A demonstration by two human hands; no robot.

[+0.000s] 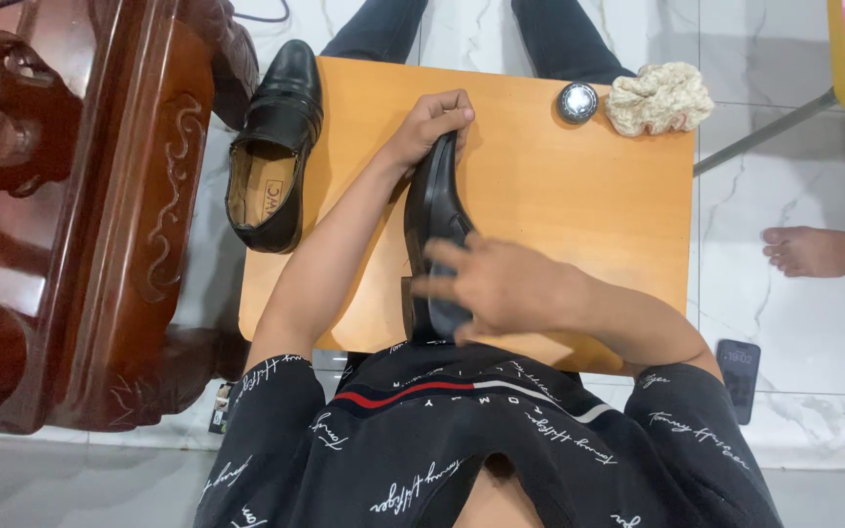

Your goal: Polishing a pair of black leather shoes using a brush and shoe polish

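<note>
A black leather shoe (432, 205) lies on its side along the middle of an orange wooden tabletop (559, 196), toe pointing away from me. My left hand (432, 122) grips its toe end. My right hand (501, 288) lies over the heel end with fingers spread. It is blurred, so I cannot tell whether anything is under the palm. The matching black shoe (271, 147) stands upright at the table's left edge, partly overhanging, its tan insole showing.
A small round silver-lidded tin (577, 102) and a crumpled cream cloth (659, 98) sit at the far right of the table. Carved dark wooden furniture (80, 215) stands close on the left. A phone (737, 376) lies on the marble floor, and someone's bare foot (814, 250) is at right.
</note>
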